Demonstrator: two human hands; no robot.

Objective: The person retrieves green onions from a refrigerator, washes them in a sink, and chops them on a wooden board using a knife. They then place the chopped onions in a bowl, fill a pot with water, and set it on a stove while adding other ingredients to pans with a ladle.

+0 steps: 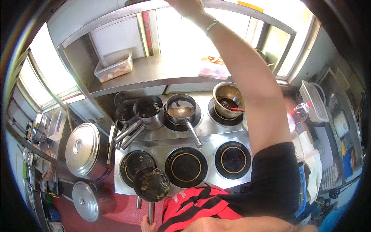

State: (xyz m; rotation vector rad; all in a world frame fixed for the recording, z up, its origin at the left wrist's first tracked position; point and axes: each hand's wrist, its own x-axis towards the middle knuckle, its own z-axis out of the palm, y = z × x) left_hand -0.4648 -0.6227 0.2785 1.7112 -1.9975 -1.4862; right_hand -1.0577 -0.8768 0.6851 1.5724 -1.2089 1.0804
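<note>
My left hand (148,224) grips the metal handle of a frying pan (151,185), low at the front of the stove. The pan's dark inside carries food residue, and it overlaps a second dark pan (141,161) on the front left burner. My right arm stretches up and away over the stove. My right hand (188,8) is at the upper shelf edge (130,10), its fingers cut off by the picture's top, so what it touches is hidden. On the rear left burner stands a saucepan of liquid (181,108). A steel pot (229,97) with a red-handled utensil sits at rear right.
Several used pans (149,108) crowd the back left, handles jutting forward. Two lidded stockpots (82,150) stand at the left. The shelf (162,68) bears a plastic tub (114,68) and a bagged item (214,69). A red-capped bottle (301,111) is at right.
</note>
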